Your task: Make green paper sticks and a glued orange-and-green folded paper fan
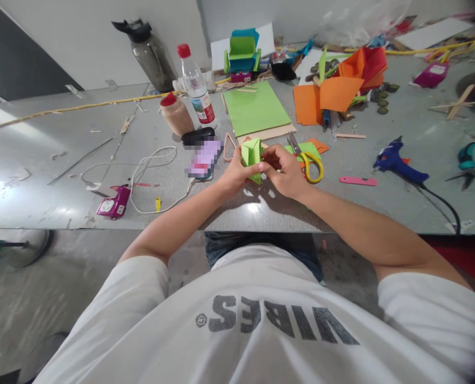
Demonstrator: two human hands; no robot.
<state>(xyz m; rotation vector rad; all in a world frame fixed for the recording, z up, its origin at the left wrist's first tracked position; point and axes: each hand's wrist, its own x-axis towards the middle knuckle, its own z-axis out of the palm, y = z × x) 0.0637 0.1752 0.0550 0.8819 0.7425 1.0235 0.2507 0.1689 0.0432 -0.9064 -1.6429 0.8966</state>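
Note:
A folded piece of light green paper (251, 152) is held up above the near part of the table, between both hands. My left hand (237, 172) is closed on its left and lower side, thumb across the front. From the right, my right hand (282, 169) pinches the paper's edge, its thumb tip meeting the left thumb. Just beyond the right hand lie scissors with yellow handles (313, 167), on scraps of green and orange paper (317, 145). A small triangular frame (229, 147) stands close by the left hand.
A phone (205, 158), a clear bottle (197, 88) and a red-capped jar (177, 114) are left of the hands. Green sheets (257, 109) and orange paper pieces (341, 93) lie behind. A blue glue gun (401, 161), pink cutter (357, 181) and pliers (468, 169) are at right.

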